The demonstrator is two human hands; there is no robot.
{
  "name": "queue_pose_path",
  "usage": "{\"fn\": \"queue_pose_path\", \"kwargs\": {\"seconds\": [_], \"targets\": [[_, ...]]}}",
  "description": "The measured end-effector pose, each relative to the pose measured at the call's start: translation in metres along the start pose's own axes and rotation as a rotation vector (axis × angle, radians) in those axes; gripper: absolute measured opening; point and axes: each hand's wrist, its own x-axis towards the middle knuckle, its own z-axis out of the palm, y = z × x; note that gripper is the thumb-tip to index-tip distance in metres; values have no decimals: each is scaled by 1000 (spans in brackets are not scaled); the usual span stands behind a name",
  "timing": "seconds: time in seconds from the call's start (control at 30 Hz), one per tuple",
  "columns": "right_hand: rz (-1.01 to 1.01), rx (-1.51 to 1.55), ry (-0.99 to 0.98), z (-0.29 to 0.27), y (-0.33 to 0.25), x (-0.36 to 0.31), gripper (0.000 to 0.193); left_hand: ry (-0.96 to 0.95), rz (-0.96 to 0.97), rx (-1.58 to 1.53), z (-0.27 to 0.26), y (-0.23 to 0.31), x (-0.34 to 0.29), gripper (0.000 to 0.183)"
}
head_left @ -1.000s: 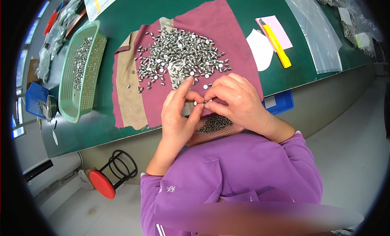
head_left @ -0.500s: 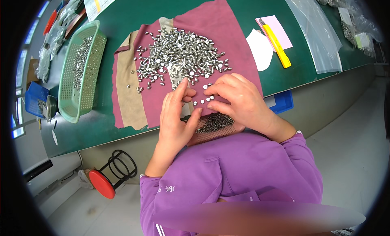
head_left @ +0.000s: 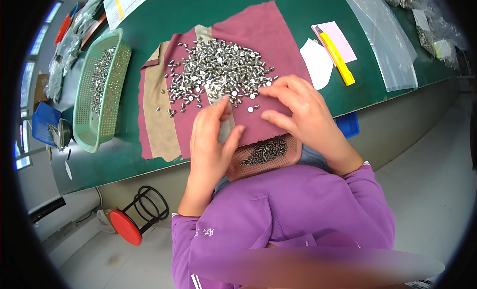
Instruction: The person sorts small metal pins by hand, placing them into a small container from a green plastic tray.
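Note:
A heap of small silvery metal studs [head_left: 223, 65], some showing round white ends, lies on a maroon and tan cloth [head_left: 258, 20]. My left hand [head_left: 211, 135] is at the near left edge of the heap, fingertips beside the studs, thumb spread away. My right hand [head_left: 300, 102] hovers at the heap's near right side, thumb and fingers apart, nothing visible between them. Between the hands lie a couple of stray studs [head_left: 251, 109]. Below them, at the table's edge, a pink perforated basket [head_left: 293, 157] holds many more metal pieces [head_left: 268, 152].
At the left stands a green perforated basket [head_left: 82, 110] with more metal pieces. A yellow utility knife [head_left: 338, 60] lies on pink paper beside a white paper piece [head_left: 315, 65]. Clear plastic bags [head_left: 392, 50] lie farther right. A red stool [head_left: 126, 227] stands on the floor.
The short row of studs between my hands is gone from the cloth. My right hand has moved slightly up, and both hands have opened wider, uncovering more of the pink basket.

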Motion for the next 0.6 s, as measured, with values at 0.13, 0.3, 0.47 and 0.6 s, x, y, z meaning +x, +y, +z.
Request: {"fn": "queue_pose_path", "kwargs": {"seconds": [0.13, 0.3, 0.47, 0.6], "targets": [[-40, 40, -8, 19, -4, 10, 38, 93, 116, 181, 15, 2, 13, 65], [-121, 122, -14, 27, -2, 10, 30, 65, 60, 17, 16, -7, 11, 61], [60, 161, 1, 17, -5, -6, 20, 38, 31, -45, 13, 0, 0, 51], [26, 111, 6, 17, -5, -5, 18, 84, 168, 123, 14, -3, 2, 36]]}}
